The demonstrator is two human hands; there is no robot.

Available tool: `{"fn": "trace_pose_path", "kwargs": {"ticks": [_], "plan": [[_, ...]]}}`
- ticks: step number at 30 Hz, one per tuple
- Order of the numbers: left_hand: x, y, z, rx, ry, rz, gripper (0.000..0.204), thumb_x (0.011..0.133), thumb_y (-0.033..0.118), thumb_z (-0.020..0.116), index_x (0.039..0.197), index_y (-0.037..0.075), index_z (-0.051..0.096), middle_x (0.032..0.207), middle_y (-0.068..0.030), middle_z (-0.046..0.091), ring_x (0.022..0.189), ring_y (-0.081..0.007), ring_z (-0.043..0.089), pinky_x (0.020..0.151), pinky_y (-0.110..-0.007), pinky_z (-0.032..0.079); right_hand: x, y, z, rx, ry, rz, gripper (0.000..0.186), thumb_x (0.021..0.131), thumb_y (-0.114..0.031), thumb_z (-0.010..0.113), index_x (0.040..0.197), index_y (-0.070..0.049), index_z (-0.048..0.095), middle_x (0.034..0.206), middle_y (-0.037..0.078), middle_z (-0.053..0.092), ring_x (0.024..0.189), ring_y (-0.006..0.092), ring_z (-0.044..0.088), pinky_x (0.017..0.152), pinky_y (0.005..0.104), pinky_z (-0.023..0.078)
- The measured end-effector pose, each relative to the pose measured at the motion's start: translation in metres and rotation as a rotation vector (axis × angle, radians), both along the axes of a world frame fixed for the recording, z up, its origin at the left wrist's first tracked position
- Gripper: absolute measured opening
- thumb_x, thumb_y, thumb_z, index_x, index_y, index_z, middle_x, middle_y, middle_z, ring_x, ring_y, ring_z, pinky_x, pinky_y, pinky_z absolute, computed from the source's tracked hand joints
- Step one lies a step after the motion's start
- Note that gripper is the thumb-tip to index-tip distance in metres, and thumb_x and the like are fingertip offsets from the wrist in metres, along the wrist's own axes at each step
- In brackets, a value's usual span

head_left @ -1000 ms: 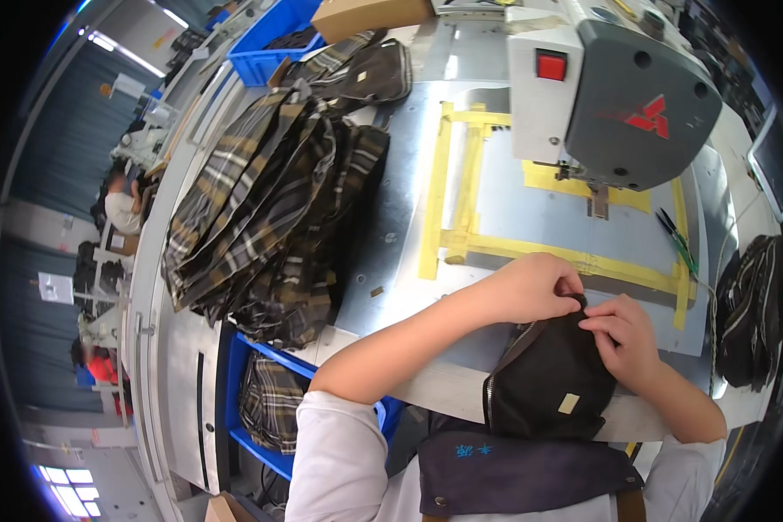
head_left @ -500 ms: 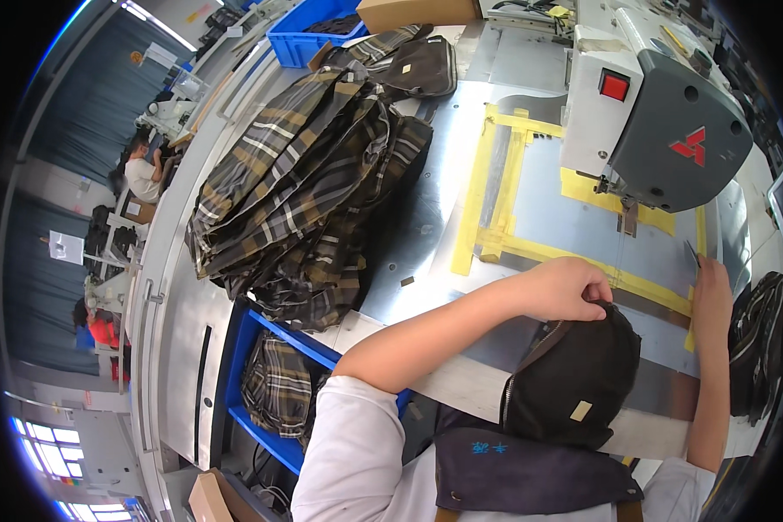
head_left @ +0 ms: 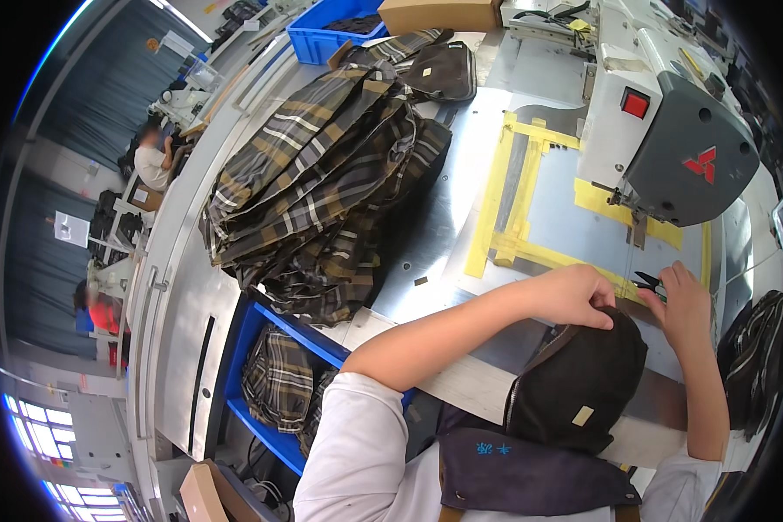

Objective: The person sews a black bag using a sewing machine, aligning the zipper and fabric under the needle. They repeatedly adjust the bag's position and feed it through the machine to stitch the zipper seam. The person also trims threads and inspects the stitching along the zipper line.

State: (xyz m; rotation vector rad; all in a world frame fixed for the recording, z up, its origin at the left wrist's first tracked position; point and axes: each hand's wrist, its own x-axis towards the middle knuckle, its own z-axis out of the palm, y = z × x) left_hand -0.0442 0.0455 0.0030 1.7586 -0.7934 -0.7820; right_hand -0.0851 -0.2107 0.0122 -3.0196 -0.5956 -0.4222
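Observation:
My left hand pinches the top edge of a dark brown zippered pouch, which hangs upright in front of my body. A small pale label sits low on the pouch, and its zipper runs along the left side. Just right of the pouch's top, my right hand is closed round small thread snips. Their dark blades point left, a short way from my left hand. The handles are mostly covered by my fingers. Beyond both hands stands the head of a sewing machine above a plate edged with yellow tape.
A large heap of plaid fabric pieces lies left on the metal table, with another dark pouch behind it. A blue bin below holds more plaid pieces. Dark zippered pouches are stacked at right. Co-workers sit far left.
My right hand has moved left and nearer the pouch, bringing the snips toward my left hand. My left hand keeps its pinch on the pouch. The whole view has shifted slightly.

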Motion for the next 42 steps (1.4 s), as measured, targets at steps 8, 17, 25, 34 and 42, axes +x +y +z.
{"fn": "trace_pose_path", "kwargs": {"ticks": [8,17,25,34,42], "plan": [[0.001,0.003,-0.001,-0.028,0.043,0.005,0.022,0.082,0.021,0.074,0.088,0.001,0.068,0.071,-0.0037,0.064,0.064,-0.0108,0.058,0.06,-0.027,0.045,0.018,0.03,-0.012,-0.111,-0.065,0.106,0.038,0.079,-0.041,0.07,0.079,-0.006,0.054,0.074,0.008,0.056,0.065,0.0282,0.058,0.055,0.038,0.046],[0.002,0.002,-0.001,-0.066,0.119,-0.03,0.019,0.082,0.019,0.074,0.087,0.002,0.067,0.07,-0.002,0.064,0.064,-0.0092,0.057,0.059,-0.026,0.045,0.014,-0.001,-0.019,0.038,0.043,-0.025,0.036,0.083,-0.038,0.069,0.079,-0.005,0.054,0.069,0.009,0.059,0.062,0.0316,0.059,0.055,0.0416,0.045],[0.001,-0.002,0.001,-0.068,0.095,-0.027,0.019,0.082,0.019,0.074,0.087,0.001,0.067,0.071,-0.0021,0.064,0.065,-0.0088,0.057,0.06,-0.026,0.046,-0.002,0.016,-0.023,0.017,-0.113,0.066,0.035,0.081,-0.037,0.071,0.078,-0.007,0.054,0.068,0.009,0.058,0.062,0.0301,0.059,0.054,0.0405,0.045],[-0.013,0.005,0.025,-0.162,-0.011,-0.04,0.019,0.083,0.018,0.074,0.089,0.002,0.067,0.072,-0.0027,0.064,0.066,-0.0092,0.057,0.061,-0.026,0.046,0.002,0.006,-0.022,0.091,0.07,-0.085,0.039,0.085,-0.04,0.067,0.079,-0.004,0.053,0.066,0.015,0.056,0.065,0.0367,0.057,0.057,0.0446,0.043],[-0.007,0.002,0.053,-0.213,-0.112,0.09,0.022,0.082,0.02,0.075,0.092,0.002,0.069,0.072,-0.0042,0.064,0.066,-0.0113,0.058,0.061,-0.027,0.047,-0.017,-0.052,0.011,0.112,0.022,-0.314,0.034,0.092,-0.034,0.06,0.1,0.0,0.061,0.089,0.018,0.061,0.085,0.0363,0.06,0.073,0.0424,0.046]]}}
